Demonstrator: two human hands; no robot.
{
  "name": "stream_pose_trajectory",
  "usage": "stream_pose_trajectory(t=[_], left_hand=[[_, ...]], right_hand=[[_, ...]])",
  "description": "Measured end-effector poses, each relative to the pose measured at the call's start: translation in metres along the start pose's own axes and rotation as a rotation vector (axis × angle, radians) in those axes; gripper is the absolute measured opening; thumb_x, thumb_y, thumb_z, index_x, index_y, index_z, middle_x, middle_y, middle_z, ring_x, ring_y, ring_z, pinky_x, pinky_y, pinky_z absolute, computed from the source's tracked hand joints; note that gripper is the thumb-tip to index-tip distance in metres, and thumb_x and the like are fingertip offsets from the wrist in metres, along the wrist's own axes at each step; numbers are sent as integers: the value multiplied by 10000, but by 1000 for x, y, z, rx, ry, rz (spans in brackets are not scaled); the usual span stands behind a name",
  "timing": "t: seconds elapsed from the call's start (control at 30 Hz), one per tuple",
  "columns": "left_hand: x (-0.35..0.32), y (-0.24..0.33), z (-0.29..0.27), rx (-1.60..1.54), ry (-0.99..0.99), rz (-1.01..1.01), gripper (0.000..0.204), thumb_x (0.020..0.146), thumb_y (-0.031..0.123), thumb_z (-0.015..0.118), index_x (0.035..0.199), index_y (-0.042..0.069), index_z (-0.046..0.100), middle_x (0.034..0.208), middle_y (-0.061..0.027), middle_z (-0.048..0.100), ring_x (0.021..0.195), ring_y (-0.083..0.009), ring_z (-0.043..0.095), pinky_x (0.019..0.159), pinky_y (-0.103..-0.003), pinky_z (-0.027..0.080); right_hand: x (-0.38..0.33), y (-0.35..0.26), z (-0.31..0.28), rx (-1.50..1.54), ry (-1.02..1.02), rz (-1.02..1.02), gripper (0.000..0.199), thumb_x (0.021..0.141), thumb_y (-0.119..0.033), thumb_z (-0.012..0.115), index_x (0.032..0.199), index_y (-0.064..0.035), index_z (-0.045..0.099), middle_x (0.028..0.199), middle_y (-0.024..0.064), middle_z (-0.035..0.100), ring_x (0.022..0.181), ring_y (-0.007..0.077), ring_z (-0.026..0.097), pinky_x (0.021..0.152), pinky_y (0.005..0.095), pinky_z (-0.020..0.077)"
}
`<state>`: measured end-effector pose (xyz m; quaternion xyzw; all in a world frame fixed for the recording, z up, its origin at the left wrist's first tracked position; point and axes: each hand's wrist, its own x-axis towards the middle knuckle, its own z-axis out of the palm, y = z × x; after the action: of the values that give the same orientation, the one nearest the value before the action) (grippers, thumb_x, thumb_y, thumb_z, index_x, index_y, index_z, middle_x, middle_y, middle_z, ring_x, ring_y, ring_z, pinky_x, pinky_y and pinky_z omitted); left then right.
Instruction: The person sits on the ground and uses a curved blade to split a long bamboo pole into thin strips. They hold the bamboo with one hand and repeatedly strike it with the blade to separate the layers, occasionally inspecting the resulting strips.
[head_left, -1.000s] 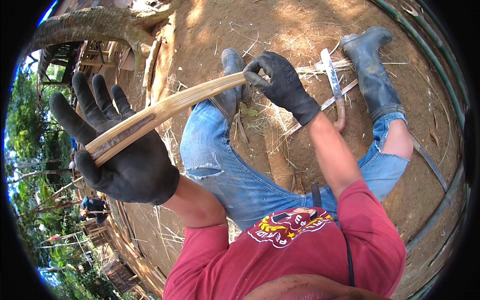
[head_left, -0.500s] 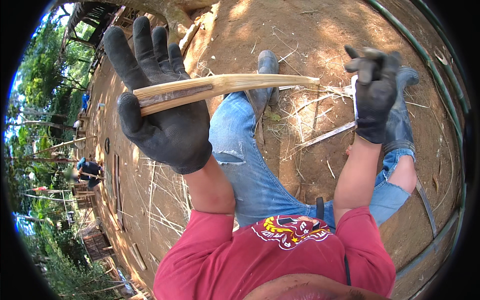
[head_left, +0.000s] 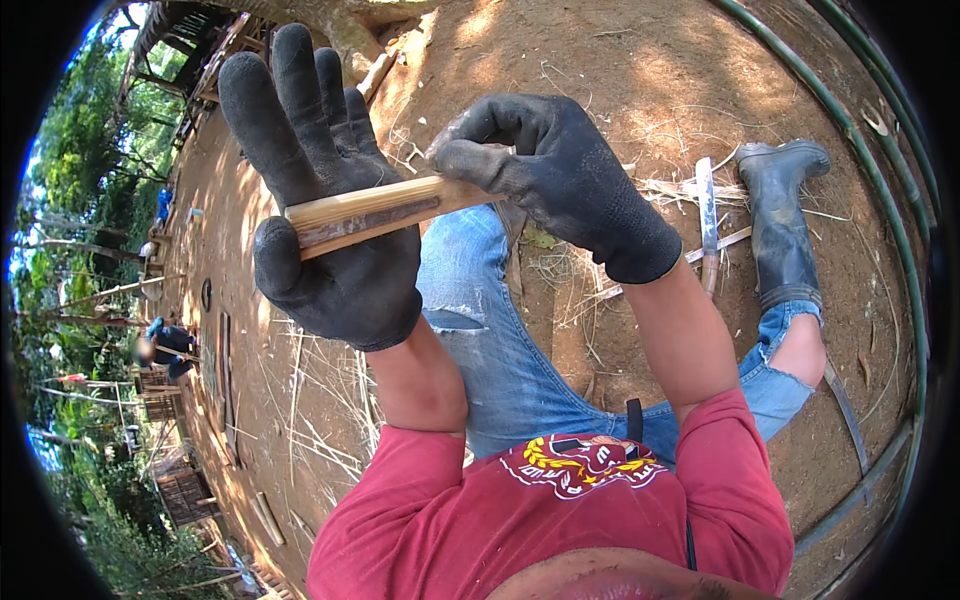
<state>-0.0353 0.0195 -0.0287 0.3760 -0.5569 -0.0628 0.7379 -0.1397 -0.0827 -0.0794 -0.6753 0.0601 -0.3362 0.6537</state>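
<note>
A split bamboo piece (head_left: 380, 210), pale with a brown inner strip, lies across the palm of my left hand (head_left: 345, 240). This hand wears a black glove; its fingers are stretched and spread, while the thumb sits against the piece's near-left end. From the right, my gloved right hand (head_left: 560, 170) closes thumb and fingers on the piece, covering its other part. A knife (head_left: 706, 205) with a grey blade and brown handle rests on the ground, right of my right wrist.
My rubber boot (head_left: 785, 220) is at the right, past the knife. Thin bamboo shavings (head_left: 325, 400) litter the dirt ground. Green bamboo poles (head_left: 850, 130) run along the right side. A bent-over person (head_left: 175, 348) is far off at the left, near trees.
My right hand has swung left from beside the knife and taken hold of the bamboo piece, leaving the knife in plain view. My left hand has shifted slightly right.
</note>
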Motion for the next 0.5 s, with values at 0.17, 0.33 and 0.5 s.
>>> stream_pose_trajectory(t=[0.17,0.33,0.5], left_hand=[[-1,0,-1,-30,3,-15,833,879,588,427,1578,225,155,1600,-206,194,1457,-379,194,1163,-537,0],[-1,2,-2,-84,5,-11,839,879,591,430,1579,228,146,1604,-201,183,1455,-373,208,1165,-541,-3],[-3,4,2,-85,13,-25,853,872,592,431,1581,219,138,1606,-194,170,1466,-377,186,1185,-524,4]], right_hand=[[10,36,-21,72,568,104,267,894,-203,709,1043,14,660,837,98,702,757,128,666,676,257,542],[1,-2,-22,112,304,-118,322,884,-266,728,1059,1,678,907,99,712,811,117,667,726,277,537],[8,-21,6,20,-115,-100,281,856,-293,744,960,-32,739,838,83,724,797,130,660,779,315,521]])
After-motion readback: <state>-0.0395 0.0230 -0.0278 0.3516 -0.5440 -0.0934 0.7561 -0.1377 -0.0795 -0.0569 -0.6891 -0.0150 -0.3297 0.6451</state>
